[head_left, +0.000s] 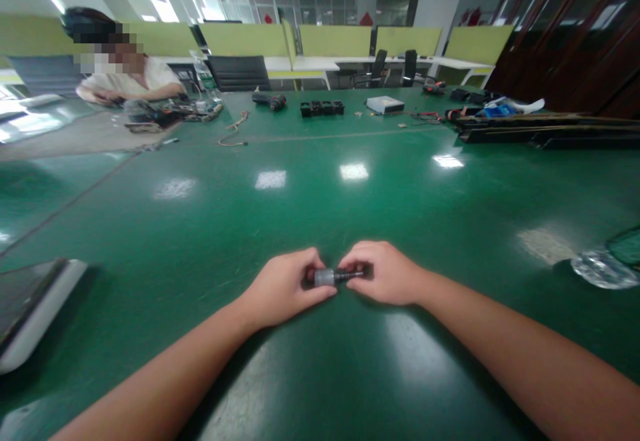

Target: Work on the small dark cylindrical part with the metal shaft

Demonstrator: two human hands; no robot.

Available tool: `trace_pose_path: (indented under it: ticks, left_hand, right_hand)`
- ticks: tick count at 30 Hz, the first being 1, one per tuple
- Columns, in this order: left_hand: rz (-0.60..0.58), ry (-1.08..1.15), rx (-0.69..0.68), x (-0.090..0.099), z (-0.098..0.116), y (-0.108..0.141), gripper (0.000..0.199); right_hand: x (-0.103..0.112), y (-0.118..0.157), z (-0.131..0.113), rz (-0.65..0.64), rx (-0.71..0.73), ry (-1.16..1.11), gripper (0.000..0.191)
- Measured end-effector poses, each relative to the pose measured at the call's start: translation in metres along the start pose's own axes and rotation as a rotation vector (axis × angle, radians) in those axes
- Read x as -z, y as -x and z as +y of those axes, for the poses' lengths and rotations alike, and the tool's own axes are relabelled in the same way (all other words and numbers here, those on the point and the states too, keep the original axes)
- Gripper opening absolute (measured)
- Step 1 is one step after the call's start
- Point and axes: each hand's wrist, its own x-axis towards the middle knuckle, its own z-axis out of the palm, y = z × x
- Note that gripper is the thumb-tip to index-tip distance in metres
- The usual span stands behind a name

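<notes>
Both bare forearms (173, 371) are nearest, entering from the lower corners and going inward over the green table (280, 211). At the left edge lies a flat device (43, 311) with a pale rim, well apart from the work. In the middle, just above or on the table, the left hand (293, 284) holds a small cylinder (325, 277) with a grey band, and the right hand (377, 271) grips narrowly, between thumb and fingers, a thin dark rod (353, 274) in line with it. Whether these two are one piece, I cannot tell. In my judgement, the cylinder could roll away if the left thumb relaxes, because it is round and the table looks smooth; the rod could also be bent if the hands press at unequal angles. As to the pose, the hands face each other, knuckles outward, thumbs on the near side, wrists almost straight. Near the right edge lies a clear plastic thing (605, 269). Farther away come black strips (525, 135), a cord (233, 135), a black part (323, 108) and a pale box (385, 105); at the far left, another person (155, 81) sits near a bottle (205, 75).
</notes>
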Motion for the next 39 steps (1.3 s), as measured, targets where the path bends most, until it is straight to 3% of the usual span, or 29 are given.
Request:
trace_pose_path:
  ticks: [13,39]
  left_hand:
    - [-0.002,0.002,-0.003,0.0001,-0.0008,0.0001,0.030]
    - [0.011,-0.002,0.011,0.0008,0.0023,0.0001,0.031]
  right_hand:
    - [-0.0073,-0.0077,-0.0013,0.017,0.024,0.039,0.011]
    - [-0.0069,-0.0079,-0.0018,0.017,0.045,0.091,0.007]
